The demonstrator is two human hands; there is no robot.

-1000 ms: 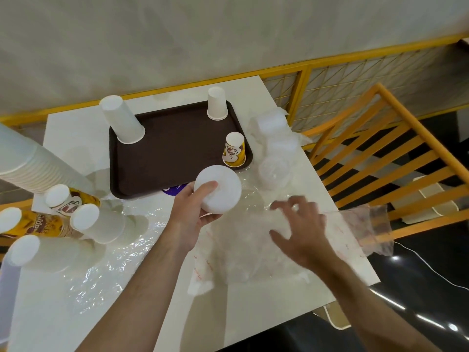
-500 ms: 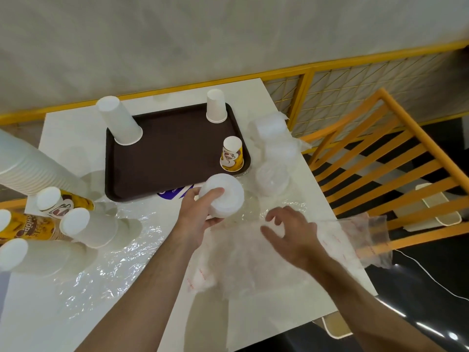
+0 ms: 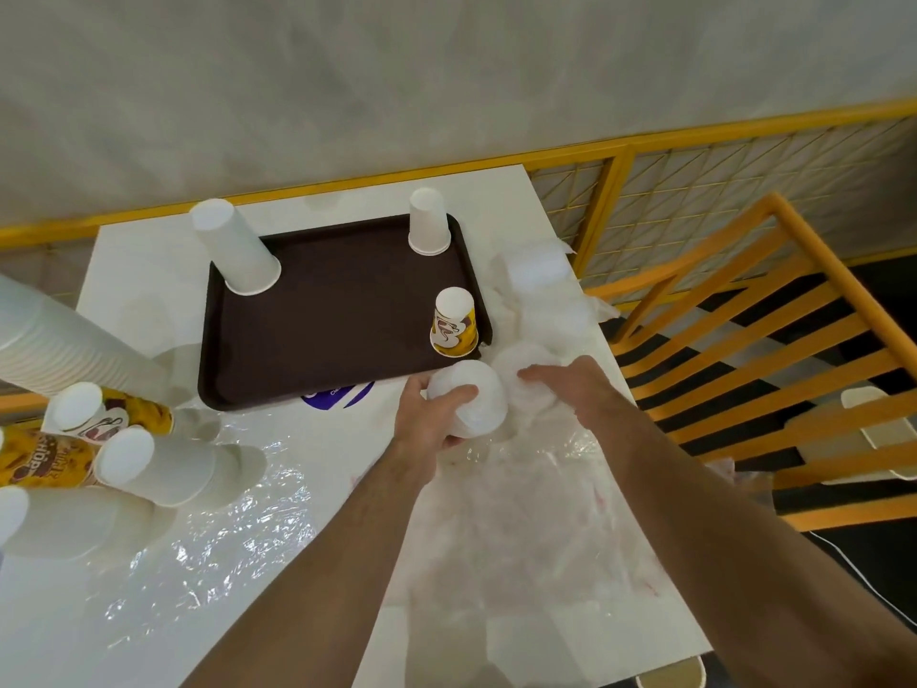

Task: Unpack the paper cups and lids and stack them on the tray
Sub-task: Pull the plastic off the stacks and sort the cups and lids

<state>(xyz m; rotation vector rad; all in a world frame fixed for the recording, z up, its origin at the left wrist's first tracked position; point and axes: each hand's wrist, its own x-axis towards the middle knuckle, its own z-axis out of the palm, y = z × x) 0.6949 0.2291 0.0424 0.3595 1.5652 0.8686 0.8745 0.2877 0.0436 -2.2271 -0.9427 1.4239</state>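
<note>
A dark brown tray (image 3: 337, 335) lies at the back of the white table. On it stand upside down a tall white cup stack (image 3: 237, 248), a small white cup (image 3: 429, 222) and a yellow printed cup (image 3: 454, 322). My left hand (image 3: 429, 414) grips a stack of white lids (image 3: 474, 402) just in front of the tray's near right corner. My right hand (image 3: 570, 384) rests its fingers on a bagged stack of lids (image 3: 521, 369) right beside it; whether it grips is unclear.
Long stacks of white and yellow printed cups (image 3: 114, 454) lie at the left on crinkled plastic wrap. More bagged lids (image 3: 541, 275) sit right of the tray. An empty clear bag (image 3: 521, 513) covers the near table. An orange chair (image 3: 774, 350) stands at the right.
My left hand carried the lid stack a little toward the tray's near right corner. My right hand left the empty bag and reached forward onto the bagged lids.
</note>
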